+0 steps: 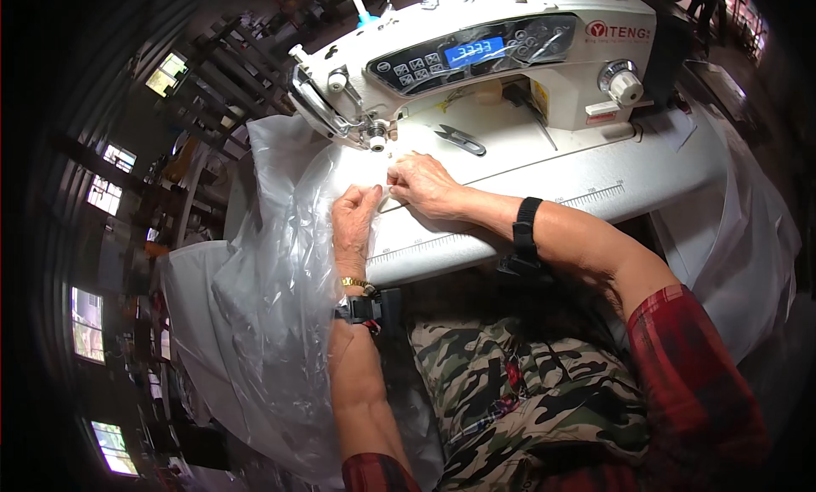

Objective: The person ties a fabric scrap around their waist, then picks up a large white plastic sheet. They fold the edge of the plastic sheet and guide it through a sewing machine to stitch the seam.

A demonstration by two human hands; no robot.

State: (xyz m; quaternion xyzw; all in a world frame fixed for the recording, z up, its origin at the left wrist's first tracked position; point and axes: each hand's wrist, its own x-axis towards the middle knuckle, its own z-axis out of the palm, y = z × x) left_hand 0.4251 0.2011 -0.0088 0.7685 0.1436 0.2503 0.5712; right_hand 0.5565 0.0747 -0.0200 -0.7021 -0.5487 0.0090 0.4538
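My left hand (353,223) is closed, thumb and fingers pinching the edge of a thin white, see-through sheet (280,279) in front of the needle area. Close beside it, my right hand (424,184) is also closed, its fingertips pressed together at the same edge. The bit of sheet between the fingertips is small and partly hidden. Just beyond both hands stands the head of a white sewing machine (336,110). Its presser foot area is partly hidden by glare. The sheet spreads over the table's left side and hangs down in shiny folds.
Thread snips (461,140) lie on the machine bed right of the needle. A thin dark tool (531,114) leans under the machine arm. A ruler scale (476,231) runs along the table's front edge. More white sheeting (722,262) hangs at the right.
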